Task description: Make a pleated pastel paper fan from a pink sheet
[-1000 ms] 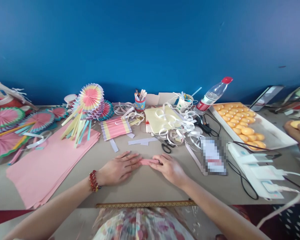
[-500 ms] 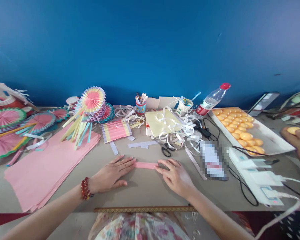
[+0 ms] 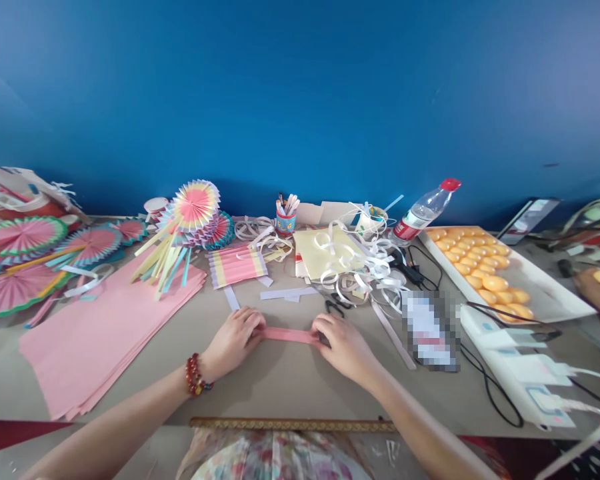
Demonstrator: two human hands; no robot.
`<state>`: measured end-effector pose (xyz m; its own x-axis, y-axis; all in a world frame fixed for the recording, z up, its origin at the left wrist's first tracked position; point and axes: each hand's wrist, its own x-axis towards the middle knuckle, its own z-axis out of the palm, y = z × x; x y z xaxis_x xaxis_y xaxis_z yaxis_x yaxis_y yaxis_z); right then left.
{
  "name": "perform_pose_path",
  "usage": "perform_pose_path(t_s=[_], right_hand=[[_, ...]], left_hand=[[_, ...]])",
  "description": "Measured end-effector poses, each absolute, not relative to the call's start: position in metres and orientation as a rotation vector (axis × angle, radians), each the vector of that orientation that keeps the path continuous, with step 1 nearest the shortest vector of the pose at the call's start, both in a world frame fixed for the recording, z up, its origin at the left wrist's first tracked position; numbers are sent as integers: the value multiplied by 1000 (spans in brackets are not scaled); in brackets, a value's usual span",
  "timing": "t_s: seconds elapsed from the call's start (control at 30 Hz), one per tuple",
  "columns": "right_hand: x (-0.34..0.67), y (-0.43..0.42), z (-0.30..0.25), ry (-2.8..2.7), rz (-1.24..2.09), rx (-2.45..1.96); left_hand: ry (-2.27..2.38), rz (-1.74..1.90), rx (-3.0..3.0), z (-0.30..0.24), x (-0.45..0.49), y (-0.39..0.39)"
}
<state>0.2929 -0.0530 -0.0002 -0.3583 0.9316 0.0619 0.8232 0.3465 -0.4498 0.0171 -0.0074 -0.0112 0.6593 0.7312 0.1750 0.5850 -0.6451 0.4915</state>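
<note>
A paper-craft workroom. A long desk stands against a plain blue wall. Pleated paper fans crowd its far left corner, beside a stack of pink sheets. Curled white paper strips, scissors and a pen cup sit towards its far edge.

A plain deep-blue wall is seen well beyond the left hand and the right hand. A beige table is spread beneath both hands, and a gold patterned trim is set along its edge, nearer than the wrists. Everything is lit softly and evenly.
</note>
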Motion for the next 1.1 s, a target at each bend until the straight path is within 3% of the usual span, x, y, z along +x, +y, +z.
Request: perform_pose_path(t_s=[0.43,0.73,1.1], right_hand=[[290,-56,3,-2269,584,-1539],[284,-73,-13,-2380,111,-1382],[286,-91,-15,-2447,154,-1388]], left_hand=[[1040,463,2547,-5,24,-15],[1045,414,2824,-6,17,-25],[984,384,2835,-17,5,-39]])
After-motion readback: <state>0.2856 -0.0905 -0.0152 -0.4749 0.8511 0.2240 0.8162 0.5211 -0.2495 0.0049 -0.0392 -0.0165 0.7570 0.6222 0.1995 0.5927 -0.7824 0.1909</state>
